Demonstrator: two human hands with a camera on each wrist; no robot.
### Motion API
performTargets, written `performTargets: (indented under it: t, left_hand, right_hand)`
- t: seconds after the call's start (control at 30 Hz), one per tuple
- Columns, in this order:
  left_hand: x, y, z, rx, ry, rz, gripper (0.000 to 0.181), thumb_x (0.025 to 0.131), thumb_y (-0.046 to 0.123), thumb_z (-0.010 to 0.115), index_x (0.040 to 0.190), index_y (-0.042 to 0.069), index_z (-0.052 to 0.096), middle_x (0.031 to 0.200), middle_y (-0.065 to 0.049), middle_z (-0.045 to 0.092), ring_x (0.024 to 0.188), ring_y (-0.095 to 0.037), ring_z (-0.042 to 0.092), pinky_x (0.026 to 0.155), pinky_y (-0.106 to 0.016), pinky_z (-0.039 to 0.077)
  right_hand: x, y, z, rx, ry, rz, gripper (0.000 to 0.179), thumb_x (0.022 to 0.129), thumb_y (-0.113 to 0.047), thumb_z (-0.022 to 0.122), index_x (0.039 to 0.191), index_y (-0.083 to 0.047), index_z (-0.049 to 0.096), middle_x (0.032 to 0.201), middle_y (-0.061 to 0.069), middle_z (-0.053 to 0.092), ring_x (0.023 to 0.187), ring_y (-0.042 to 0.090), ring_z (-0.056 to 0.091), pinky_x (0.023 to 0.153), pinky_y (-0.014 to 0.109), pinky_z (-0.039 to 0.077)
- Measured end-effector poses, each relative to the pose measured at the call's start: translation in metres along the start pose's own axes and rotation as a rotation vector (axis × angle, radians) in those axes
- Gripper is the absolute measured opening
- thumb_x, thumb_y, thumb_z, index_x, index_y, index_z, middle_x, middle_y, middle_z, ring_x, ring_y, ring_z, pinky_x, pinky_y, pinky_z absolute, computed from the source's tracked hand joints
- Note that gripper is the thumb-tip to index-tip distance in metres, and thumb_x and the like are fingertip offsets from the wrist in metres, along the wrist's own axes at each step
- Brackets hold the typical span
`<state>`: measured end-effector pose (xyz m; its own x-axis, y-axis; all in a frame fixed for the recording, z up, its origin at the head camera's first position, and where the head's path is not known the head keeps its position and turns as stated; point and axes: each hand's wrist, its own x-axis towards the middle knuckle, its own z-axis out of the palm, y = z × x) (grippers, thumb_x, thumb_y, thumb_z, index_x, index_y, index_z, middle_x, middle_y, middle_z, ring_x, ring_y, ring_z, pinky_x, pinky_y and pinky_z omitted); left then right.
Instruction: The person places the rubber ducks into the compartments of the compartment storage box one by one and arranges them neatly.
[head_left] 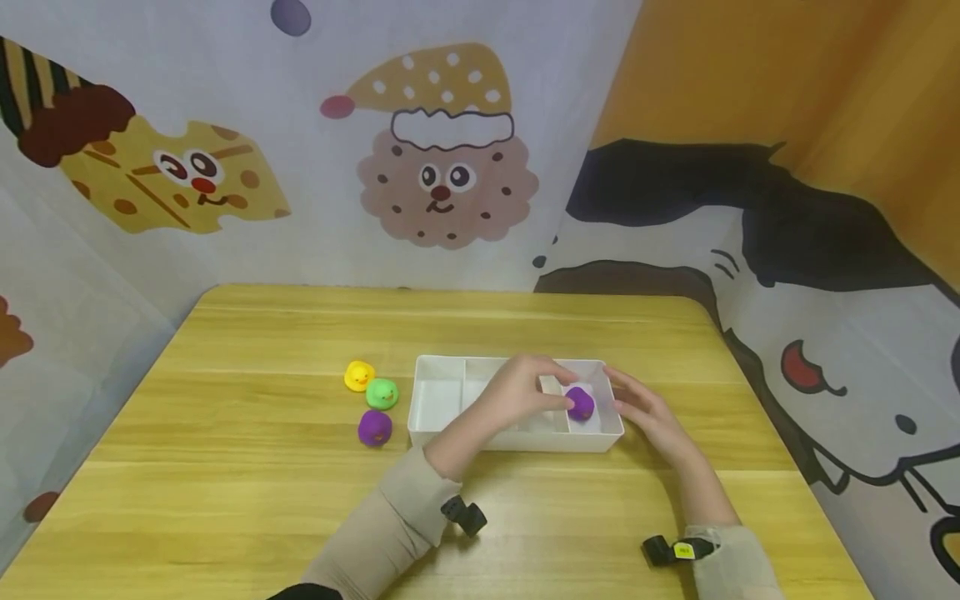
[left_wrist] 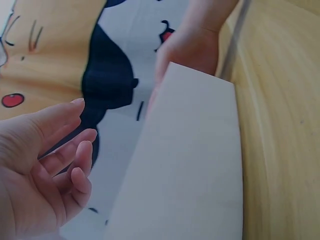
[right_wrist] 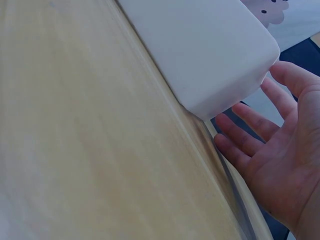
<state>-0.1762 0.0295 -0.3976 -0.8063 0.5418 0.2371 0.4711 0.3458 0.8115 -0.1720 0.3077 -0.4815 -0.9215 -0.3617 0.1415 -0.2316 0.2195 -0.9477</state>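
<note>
A white divided box (head_left: 442,443) stands on the table. In its rightmost compartment is a small purple toy duck (head_left: 581,404). My left hand (head_left: 517,390) reaches over the box from the left, thumb tip at the duck's left edge and index finger just above it. In the left wrist view that hand (left_wrist: 45,170) has loosely bent, parted fingers with nothing visible between them. My right hand (head_left: 656,421) is at the box's right end, its fingertips at the end wall. Its fingers (right_wrist: 250,120) look spread and relaxed in the right wrist view.
Left of the box sit a yellow toy duck (head_left: 360,376), a green toy duck (head_left: 382,394) and another purple toy duck (head_left: 375,428). The wooden table (head_left: 225,500) meets a cartoon-printed curtain (head_left: 300,258) behind. Each wrist wears a black camera (head_left: 465,517).
</note>
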Motion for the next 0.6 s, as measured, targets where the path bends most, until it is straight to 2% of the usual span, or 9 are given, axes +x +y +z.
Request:
performTargets:
  t: [0.03,0.13,0.23,0.37,0.6]
  left_hand:
    - [-0.003,0.000,-0.002,-0.006,0.008,0.010,0.029,0.080,0.017,0.079,0.107,0.010,0.073,0.102,0.003,0.070,0.063,-0.008,0.054,0.057,-0.022,0.049]
    - [-0.013,0.001,-0.008,-0.030,0.034,0.022,0.028,0.080,0.016,0.079,0.106,0.010,0.073,0.103,0.001,0.070,0.060,-0.007,0.053,0.054,-0.022,0.048]
    - [-0.024,0.001,-0.016,-0.057,0.060,0.007,0.027,0.081,0.016,0.079,0.107,0.010,0.073,0.105,0.002,0.069,0.057,-0.009,0.053,0.052,-0.024,0.048]
    - [-0.039,0.000,-0.027,-0.087,0.104,-0.011,0.027,0.081,0.015,0.078,0.107,0.010,0.073,0.106,0.004,0.069,0.060,-0.012,0.054,0.053,-0.026,0.048]
    - [-0.065,-0.009,-0.047,-0.068,0.188,-0.003,0.025,0.079,0.013,0.080,0.103,0.011,0.074,0.098,0.003,0.069,0.063,-0.011,0.053,0.054,-0.026,0.047]
  right_hand:
    - [0.000,0.000,0.000,-0.004,0.003,-0.003,0.050,0.098,-0.006,0.052,0.145,-0.001,0.037,0.143,0.027,0.038,0.117,0.007,0.051,0.094,0.021,0.041]
    - [0.000,0.001,0.000,-0.014,0.005,-0.013,0.049,0.098,-0.005,0.052,0.144,0.000,0.037,0.143,0.028,0.037,0.117,0.007,0.051,0.094,0.021,0.041]
    - [0.000,0.000,-0.001,-0.022,0.001,-0.027,0.049,0.098,-0.003,0.051,0.144,0.001,0.036,0.143,0.029,0.035,0.117,0.006,0.050,0.094,0.020,0.040]
    - [0.000,0.000,-0.001,-0.013,-0.006,-0.034,0.049,0.098,-0.002,0.049,0.144,0.002,0.035,0.144,0.030,0.034,0.117,0.006,0.050,0.094,0.020,0.040]
    - [0.000,0.001,0.000,0.001,-0.003,-0.010,0.050,0.098,-0.003,0.051,0.145,0.001,0.035,0.146,0.028,0.032,0.118,0.006,0.049,0.095,0.020,0.040]
